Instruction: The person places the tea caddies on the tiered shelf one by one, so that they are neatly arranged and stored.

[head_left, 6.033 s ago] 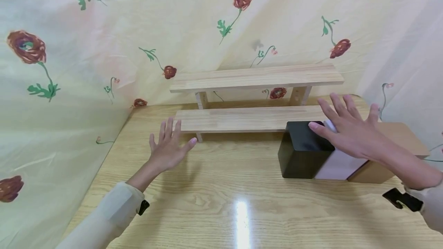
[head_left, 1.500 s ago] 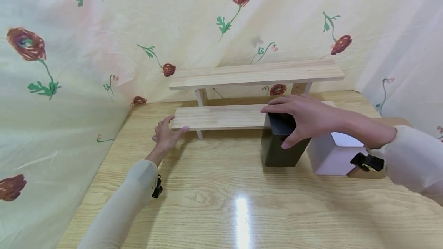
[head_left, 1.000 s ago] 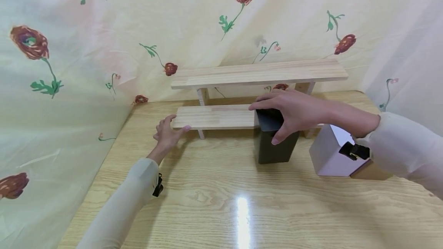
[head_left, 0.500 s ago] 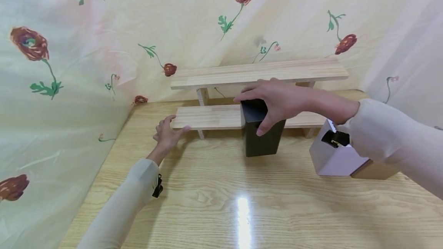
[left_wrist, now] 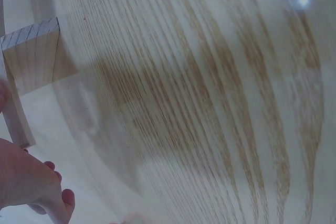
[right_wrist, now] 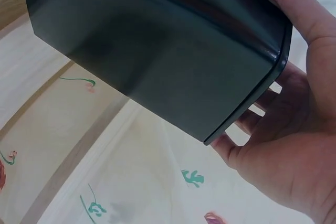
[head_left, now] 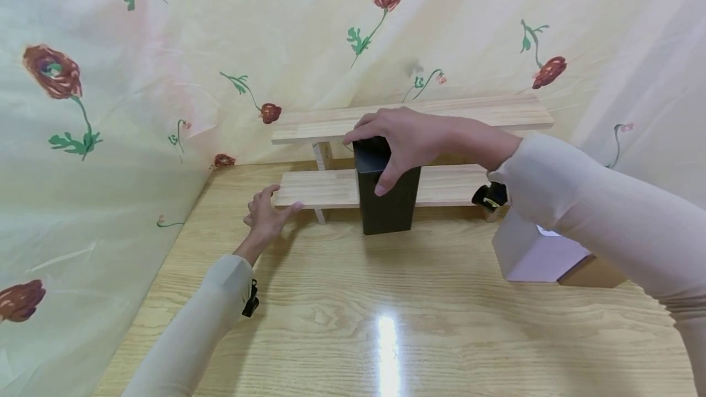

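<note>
My right hand (head_left: 410,133) grips a black box (head_left: 388,201) from above by its upper end, thumb on the near side and fingers across the far side. The upright box is in front of the lower wooden shelf (head_left: 317,190), overlapping it in the head view. The right wrist view shows the thumb and fingers round the end of the black box (right_wrist: 147,61). My left hand (head_left: 267,213) holds the left end of the lower shelf, thumb at its front edge and fingers bent at its end. In the left wrist view that hand (left_wrist: 31,179) is partly cut off.
Behind and higher runs the upper wooden shelf (head_left: 314,128). To the right on the wood-grain table (head_left: 309,323) stand a white box (head_left: 535,259) and a brown box (head_left: 592,271), both partly behind my right sleeve. A flowered cloth (head_left: 309,35) hangs behind.
My right hand has taken hold of the black box, formerly beside the white box, and carried it left and upward in view. My left hand has come to the shelf end and stayed.
</note>
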A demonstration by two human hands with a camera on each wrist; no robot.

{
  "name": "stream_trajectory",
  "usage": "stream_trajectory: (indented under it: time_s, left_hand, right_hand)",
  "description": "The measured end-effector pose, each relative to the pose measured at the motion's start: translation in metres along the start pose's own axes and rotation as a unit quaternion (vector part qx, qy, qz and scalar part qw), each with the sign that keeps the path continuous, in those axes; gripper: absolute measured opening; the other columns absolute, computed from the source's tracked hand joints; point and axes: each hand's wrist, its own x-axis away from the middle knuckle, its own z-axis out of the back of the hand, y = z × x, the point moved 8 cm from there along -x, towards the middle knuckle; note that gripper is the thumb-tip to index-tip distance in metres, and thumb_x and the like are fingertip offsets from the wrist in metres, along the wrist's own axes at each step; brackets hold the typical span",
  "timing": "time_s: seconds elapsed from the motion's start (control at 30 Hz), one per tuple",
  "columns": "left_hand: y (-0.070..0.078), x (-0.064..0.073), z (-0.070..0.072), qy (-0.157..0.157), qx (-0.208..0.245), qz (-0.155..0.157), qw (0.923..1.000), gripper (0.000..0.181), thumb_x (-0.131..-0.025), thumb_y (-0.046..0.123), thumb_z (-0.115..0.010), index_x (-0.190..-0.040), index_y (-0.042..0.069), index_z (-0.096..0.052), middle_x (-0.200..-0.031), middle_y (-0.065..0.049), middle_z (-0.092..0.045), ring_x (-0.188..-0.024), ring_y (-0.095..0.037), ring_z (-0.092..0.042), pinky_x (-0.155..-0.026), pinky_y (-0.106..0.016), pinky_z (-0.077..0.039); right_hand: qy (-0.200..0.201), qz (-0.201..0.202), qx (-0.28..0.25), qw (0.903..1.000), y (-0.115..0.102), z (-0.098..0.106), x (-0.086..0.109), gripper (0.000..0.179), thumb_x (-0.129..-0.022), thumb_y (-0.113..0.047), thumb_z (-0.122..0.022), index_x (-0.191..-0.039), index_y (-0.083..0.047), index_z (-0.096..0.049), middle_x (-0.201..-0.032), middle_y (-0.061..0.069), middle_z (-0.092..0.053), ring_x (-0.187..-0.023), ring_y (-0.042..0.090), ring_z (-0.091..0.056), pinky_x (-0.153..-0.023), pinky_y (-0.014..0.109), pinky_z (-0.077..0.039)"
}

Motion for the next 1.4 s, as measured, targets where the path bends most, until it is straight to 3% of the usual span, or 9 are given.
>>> stream_trajectory:
  time_s: [0.57,0.87,1.17,1.4]
  left_hand:
    - [-0.001,0.0,0.0,-0.005,0.002,-0.006,1.0,0.081,-0.082,0.051,-0.071,-0.144,0.013,-0.036,-0.145,-0.019,-0.033,-0.13,-0.038,-0.025,-0.097,-0.056,-0.013]
    - [-0.003,0.001,0.002,-0.003,-0.002,-0.005,1.0,0.08,-0.082,0.049,-0.072,-0.144,0.014,-0.037,-0.145,-0.018,-0.034,-0.131,-0.037,-0.024,-0.097,-0.056,-0.012]
    - [-0.004,0.0,0.003,0.0,-0.004,-0.005,1.0,0.08,-0.081,0.05,-0.071,-0.144,0.015,-0.037,-0.146,-0.017,-0.034,-0.131,-0.036,-0.025,-0.097,-0.056,-0.012]
    - [-0.005,0.001,0.003,-0.004,0.0,-0.005,1.0,0.079,-0.082,0.049,-0.072,-0.144,0.015,-0.036,-0.146,-0.017,-0.034,-0.131,-0.036,-0.025,-0.098,-0.056,-0.012]
  right_hand:
    - [-0.017,-0.054,0.004,0.9984,0.015,0.01,-0.057,0.092,-0.069,-0.04,-0.085,-0.147,-0.023,-0.04,-0.144,0.007,-0.039,-0.112,0.025,-0.043,-0.091,0.039,-0.038]
    - [-0.025,-0.067,0.034,0.9969,0.017,0.012,-0.088,0.093,-0.069,-0.044,-0.083,-0.148,-0.023,-0.039,-0.147,0.006,-0.038,-0.13,0.025,-0.036,-0.103,0.041,-0.033]
    - [-0.026,-0.099,0.031,0.9943,0.027,0.008,-0.108,0.093,-0.068,-0.043,-0.083,-0.148,-0.024,-0.039,-0.14,0.004,-0.043,-0.118,0.022,-0.04,-0.1,0.042,-0.031]
    - [-0.023,-0.122,0.007,0.9922,0.036,0.001,-0.111,0.093,-0.069,-0.042,-0.084,-0.148,-0.024,-0.038,-0.14,0.005,-0.041,-0.114,0.023,-0.04,-0.095,0.039,-0.036]
